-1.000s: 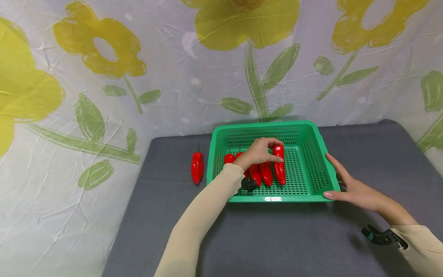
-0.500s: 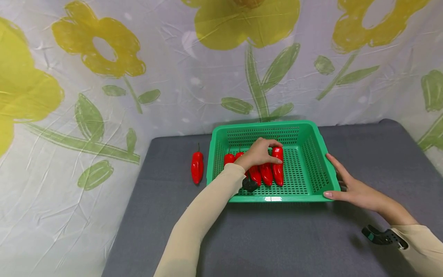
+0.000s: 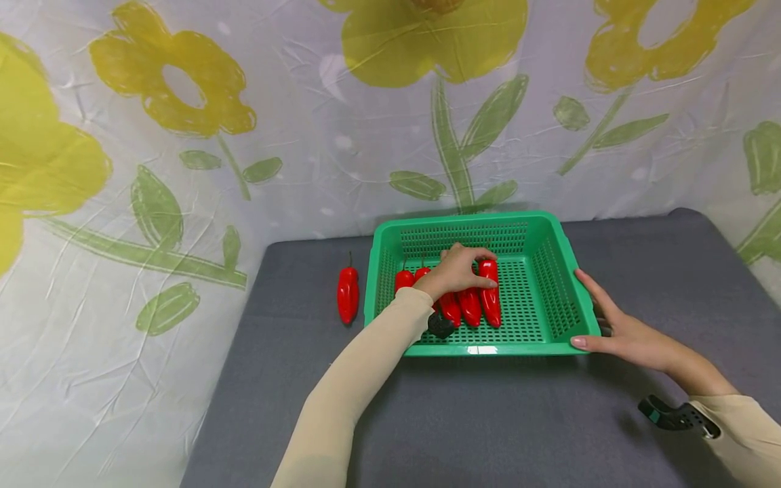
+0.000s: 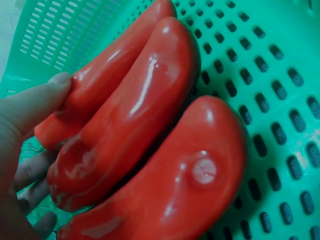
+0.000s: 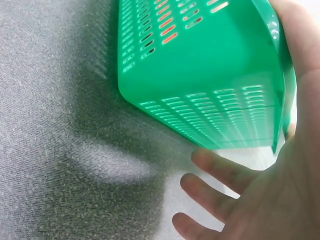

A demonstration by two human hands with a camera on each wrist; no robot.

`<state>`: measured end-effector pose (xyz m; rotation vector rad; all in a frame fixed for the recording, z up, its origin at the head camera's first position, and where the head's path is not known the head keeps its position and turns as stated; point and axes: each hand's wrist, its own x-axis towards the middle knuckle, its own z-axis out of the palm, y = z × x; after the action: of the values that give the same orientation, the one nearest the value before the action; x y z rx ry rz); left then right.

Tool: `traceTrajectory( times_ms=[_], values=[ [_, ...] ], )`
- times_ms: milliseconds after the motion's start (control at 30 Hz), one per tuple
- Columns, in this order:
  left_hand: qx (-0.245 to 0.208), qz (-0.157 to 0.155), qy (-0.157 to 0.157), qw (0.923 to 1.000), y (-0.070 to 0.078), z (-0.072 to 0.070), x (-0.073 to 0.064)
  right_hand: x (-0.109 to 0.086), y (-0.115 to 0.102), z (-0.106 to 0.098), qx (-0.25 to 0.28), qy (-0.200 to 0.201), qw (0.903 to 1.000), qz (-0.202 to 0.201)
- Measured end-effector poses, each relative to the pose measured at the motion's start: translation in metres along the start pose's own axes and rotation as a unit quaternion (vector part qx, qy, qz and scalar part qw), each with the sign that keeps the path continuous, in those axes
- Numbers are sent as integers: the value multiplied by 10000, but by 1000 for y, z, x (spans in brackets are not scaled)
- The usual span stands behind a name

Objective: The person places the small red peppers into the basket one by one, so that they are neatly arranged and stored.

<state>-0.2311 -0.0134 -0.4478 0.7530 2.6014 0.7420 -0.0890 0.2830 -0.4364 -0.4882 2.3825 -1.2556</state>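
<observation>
Inside the green plastic basket point(image 3: 482, 350), several glossy red chili peppers lie side by side. My left hand point(image 3: 456, 270) reaches over them and pinches the rightmost chili pepper point(image 3: 491, 298) by its upper end, thumb in front. Up close in the left wrist view, the thumb presses that chili pepper point(image 4: 110, 70), beside two others. Some peppers are partly hidden beneath the hand and sleeve. My right hand point(image 3: 634, 342) holds the basket's near right corner between thumb and index finger. Its other fingers point(image 5: 210, 197) spread below the rim, off the basket wall.
One more red chili pepper point(image 3: 348, 295) lies on the grey tabletop point(image 3: 293, 379), left of the basket. A flower-printed curtain point(image 3: 305, 135) hangs right behind the table. The basket's right part shows bare perforated floor.
The rightmost chili pepper has shifted slightly left and down against its neighbours, with my left hand still on it. My right hand has stayed at the basket corner.
</observation>
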Motion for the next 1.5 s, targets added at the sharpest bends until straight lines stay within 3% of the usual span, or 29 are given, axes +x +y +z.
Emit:
traceTrajectory(
  times_ms=[633,1500],
  values=[
    [511,-144,-97,9985,0,-2,0,1,0,-1,-28,-21,10000,65],
    [634,-184,-183,9977,0,-3,-1,0,0,-2,-118,8,9999,7]
  ],
)
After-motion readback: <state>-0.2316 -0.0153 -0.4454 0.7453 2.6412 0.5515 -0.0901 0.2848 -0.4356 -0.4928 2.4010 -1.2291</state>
